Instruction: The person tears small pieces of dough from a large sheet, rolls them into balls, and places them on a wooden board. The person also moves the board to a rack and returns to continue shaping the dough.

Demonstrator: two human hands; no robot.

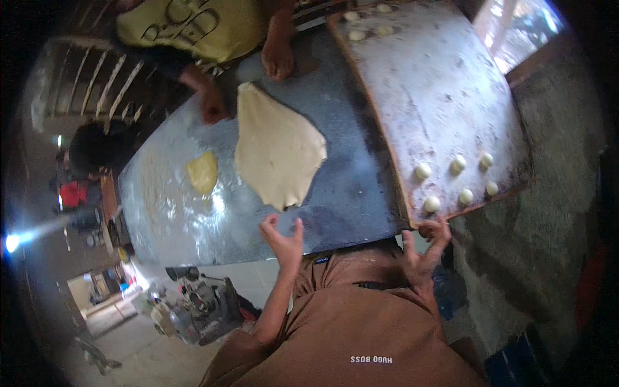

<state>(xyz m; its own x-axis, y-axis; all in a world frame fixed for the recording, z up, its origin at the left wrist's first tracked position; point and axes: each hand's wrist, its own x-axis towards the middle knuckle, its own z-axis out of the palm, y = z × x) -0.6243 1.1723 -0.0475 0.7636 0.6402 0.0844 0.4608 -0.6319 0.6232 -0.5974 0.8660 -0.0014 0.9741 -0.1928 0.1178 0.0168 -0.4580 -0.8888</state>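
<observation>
A wide sheet of dough lies on the metal-topped table, stretched to a point at its far end and puckered at its near edge. Just short of that near edge, my left hand is open, thumb and fingers spread, holding nothing. My right hand is also open at the near corner of a large tray; whether its fingers touch the tray I cannot tell. Small dough balls sit in the tray's near part, the closest one just beyond my right fingers.
A yellow lump rests on the shiny surface left of the sheet. Across the table stands a co-worker in a yellow top, with one hand by the sheet's far side and another to its left. A machine stands below the table's left side.
</observation>
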